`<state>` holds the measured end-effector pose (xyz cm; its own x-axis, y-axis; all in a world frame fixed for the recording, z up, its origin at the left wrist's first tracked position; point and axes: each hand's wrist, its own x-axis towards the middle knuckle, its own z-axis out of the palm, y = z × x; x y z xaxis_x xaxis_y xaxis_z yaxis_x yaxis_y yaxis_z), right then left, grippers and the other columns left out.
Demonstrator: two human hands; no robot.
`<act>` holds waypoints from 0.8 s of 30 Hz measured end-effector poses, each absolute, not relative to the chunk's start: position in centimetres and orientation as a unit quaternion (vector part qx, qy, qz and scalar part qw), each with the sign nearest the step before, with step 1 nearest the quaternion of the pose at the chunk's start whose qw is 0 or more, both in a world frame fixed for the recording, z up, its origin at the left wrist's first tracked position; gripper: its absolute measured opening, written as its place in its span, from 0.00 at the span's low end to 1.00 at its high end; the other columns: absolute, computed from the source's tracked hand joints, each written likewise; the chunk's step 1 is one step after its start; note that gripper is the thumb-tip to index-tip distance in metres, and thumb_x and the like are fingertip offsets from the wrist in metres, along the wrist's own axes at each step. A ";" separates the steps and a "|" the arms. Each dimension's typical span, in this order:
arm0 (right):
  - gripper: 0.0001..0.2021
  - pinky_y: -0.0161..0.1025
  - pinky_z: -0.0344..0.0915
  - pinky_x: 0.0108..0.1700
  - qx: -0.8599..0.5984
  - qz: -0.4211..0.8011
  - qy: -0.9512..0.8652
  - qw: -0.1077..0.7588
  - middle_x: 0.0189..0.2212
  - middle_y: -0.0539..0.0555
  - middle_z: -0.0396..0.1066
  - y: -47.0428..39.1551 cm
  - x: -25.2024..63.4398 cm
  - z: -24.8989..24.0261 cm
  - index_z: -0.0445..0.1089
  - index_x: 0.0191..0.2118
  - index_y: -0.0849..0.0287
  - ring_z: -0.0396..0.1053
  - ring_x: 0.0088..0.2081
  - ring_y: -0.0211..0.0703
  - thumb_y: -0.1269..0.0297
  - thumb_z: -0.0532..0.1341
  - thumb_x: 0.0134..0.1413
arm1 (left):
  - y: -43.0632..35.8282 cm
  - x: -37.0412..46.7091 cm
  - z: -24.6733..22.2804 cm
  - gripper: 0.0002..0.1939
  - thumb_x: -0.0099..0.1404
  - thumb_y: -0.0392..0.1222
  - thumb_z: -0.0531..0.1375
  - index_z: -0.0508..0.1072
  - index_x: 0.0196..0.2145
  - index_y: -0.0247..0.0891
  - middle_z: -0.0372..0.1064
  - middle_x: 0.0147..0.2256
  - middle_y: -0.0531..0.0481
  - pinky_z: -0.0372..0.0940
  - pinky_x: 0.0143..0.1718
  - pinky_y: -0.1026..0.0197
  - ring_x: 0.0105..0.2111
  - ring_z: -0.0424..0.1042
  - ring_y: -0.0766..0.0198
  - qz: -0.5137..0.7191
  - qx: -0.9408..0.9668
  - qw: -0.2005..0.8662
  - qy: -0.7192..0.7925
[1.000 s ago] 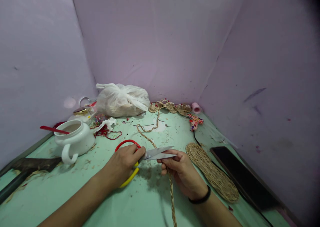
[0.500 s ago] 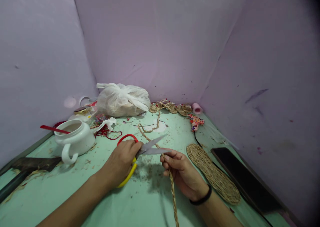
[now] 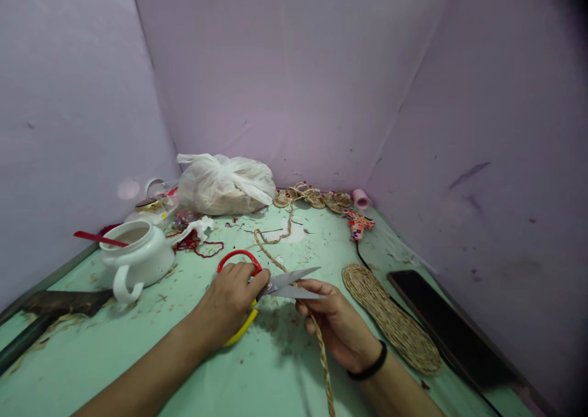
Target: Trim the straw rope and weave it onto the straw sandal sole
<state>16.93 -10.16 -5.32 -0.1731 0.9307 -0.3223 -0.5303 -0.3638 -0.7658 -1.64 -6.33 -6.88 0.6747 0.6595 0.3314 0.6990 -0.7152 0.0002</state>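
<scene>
My left hand [image 3: 236, 297] is closed round the scissors [image 3: 280, 284], which have one red and one yellow handle loop. Their blades point right and stand slightly apart, with the braided straw cord [image 3: 322, 356] passing at them. My right hand [image 3: 335, 322], a black band on its wrist, pinches the cord just below the blades, and its fingers are beside the blade tips. From there the cord hangs down past the bottom edge of the view; its other part runs back over the table toward small woven pieces [image 3: 316, 198].
At left are a white pot [image 3: 154, 264] with a red stick, a hammer-like tool [image 3: 68, 300] and red yarn [image 3: 190, 242]. A plastic bag [image 3: 227, 187] sits behind. Right are a woven sole [image 3: 395, 322], a phone-like black slab [image 3: 452, 328], a patterned glue gun [image 3: 359, 222] and a pink roll [image 3: 361, 199].
The scissors and my left hand have shifted slightly right and toward me, bringing the blades across the cord. The fingers of my right hand have moved slightly down.
</scene>
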 end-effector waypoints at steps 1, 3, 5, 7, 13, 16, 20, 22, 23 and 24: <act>0.11 0.23 0.54 0.13 -0.398 0.724 -0.249 0.506 0.16 0.47 0.64 -10.2 16.9 -5.3 0.73 0.27 0.66 0.56 0.16 0.28 0.76 0.63 0.28 | -6.3 -1.6 -7.0 0.19 0.53 0.29 0.48 0.63 0.44 0.37 0.61 0.33 0.44 0.57 0.34 0.55 0.33 0.59 0.58 -0.157 -0.913 0.064 -0.372; 0.11 0.23 0.54 0.13 -0.396 0.723 -0.255 0.506 0.15 0.47 0.64 -10.1 16.9 -5.3 0.73 0.27 0.66 0.56 0.15 0.28 0.76 0.63 0.28 | -6.3 -1.6 -7.2 0.20 0.52 0.28 0.48 0.62 0.43 0.37 0.61 0.33 0.45 0.57 0.33 0.56 0.32 0.59 0.58 -0.156 -0.914 0.059 -0.371; 0.10 0.23 0.53 0.13 -0.393 0.717 -0.275 0.505 0.15 0.47 0.64 -10.1 16.9 -5.3 0.73 0.27 0.66 0.55 0.15 0.27 0.75 0.64 0.28 | -6.3 -1.6 -7.1 0.19 0.52 0.29 0.48 0.62 0.43 0.37 0.62 0.32 0.45 0.57 0.33 0.57 0.32 0.59 0.59 -0.149 -0.917 0.047 -0.367; 0.09 0.23 0.52 0.13 -0.388 0.711 -0.295 0.507 0.15 0.47 0.63 -10.1 16.9 -5.3 0.73 0.27 0.65 0.55 0.15 0.27 0.74 0.65 0.30 | -6.3 -1.8 -6.9 0.18 0.52 0.30 0.48 0.62 0.42 0.37 0.62 0.32 0.46 0.57 0.32 0.59 0.32 0.60 0.59 -0.140 -0.918 0.035 -0.369; 0.05 0.23 0.52 0.13 -0.400 0.699 -0.287 0.518 0.15 0.46 0.62 -10.0 17.2 -6.0 0.71 0.23 0.64 0.54 0.15 0.26 0.70 0.67 0.33 | -6.8 -1.8 -6.4 0.18 0.48 0.27 0.48 0.63 0.37 0.38 0.63 0.28 0.50 0.55 0.27 0.63 0.27 0.61 0.62 -0.141 -0.913 -0.012 -0.382; 0.09 0.22 0.54 0.14 -0.408 0.697 -0.254 0.532 0.17 0.46 0.61 -9.5 17.2 -6.3 0.72 0.27 0.63 0.55 0.16 0.26 0.68 0.68 0.33 | -6.5 -0.9 -5.6 0.13 0.50 0.27 0.47 0.63 0.33 0.38 0.64 0.27 0.52 0.56 0.27 0.64 0.27 0.62 0.64 -0.218 -0.871 -0.061 -0.437; 0.12 0.23 0.56 0.15 -0.423 0.699 -0.243 0.524 0.21 0.47 0.62 -9.4 17.3 -6.8 0.73 0.27 0.63 0.58 0.19 0.28 0.69 0.70 0.28 | -5.7 0.7 -2.3 0.14 0.52 0.28 0.49 0.64 0.36 0.38 0.68 0.30 0.49 0.58 0.30 0.63 0.31 0.66 0.63 -0.266 -0.813 -0.062 -0.514; 0.13 0.25 0.58 0.16 -0.455 0.691 -0.252 0.502 0.22 0.49 0.64 -9.6 17.7 -7.5 0.73 0.28 0.61 0.60 0.20 0.30 0.66 0.70 0.29 | -5.4 1.1 -0.4 0.14 0.52 0.29 0.50 0.65 0.36 0.39 0.69 0.30 0.49 0.60 0.30 0.64 0.32 0.68 0.63 -0.256 -0.802 -0.054 -0.537; 0.13 0.27 0.60 0.17 -0.476 0.684 -0.252 0.493 0.24 0.50 0.65 -9.5 18.1 -7.9 0.73 0.28 0.59 0.62 0.21 0.32 0.65 0.70 0.29 | -5.3 1.3 0.2 0.13 0.53 0.30 0.51 0.66 0.36 0.39 0.69 0.31 0.50 0.60 0.30 0.65 0.32 0.68 0.64 -0.255 -0.791 -0.041 -0.554; 0.12 0.29 0.63 0.19 -0.493 0.679 -0.259 0.479 0.27 0.52 0.67 -9.3 18.5 -8.4 0.73 0.29 0.57 0.64 0.23 0.35 0.65 0.69 0.31 | -5.0 1.7 0.5 0.11 0.53 0.32 0.52 0.66 0.35 0.40 0.70 0.30 0.50 0.60 0.29 0.66 0.32 0.68 0.65 -0.253 -0.778 -0.029 -0.574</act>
<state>18.49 -9.30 -8.44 -0.0562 0.9053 -0.4211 -0.3948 -0.4075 -0.8235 1.70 -5.00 0.52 0.2127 0.9082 0.3605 0.8787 -0.3391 0.3360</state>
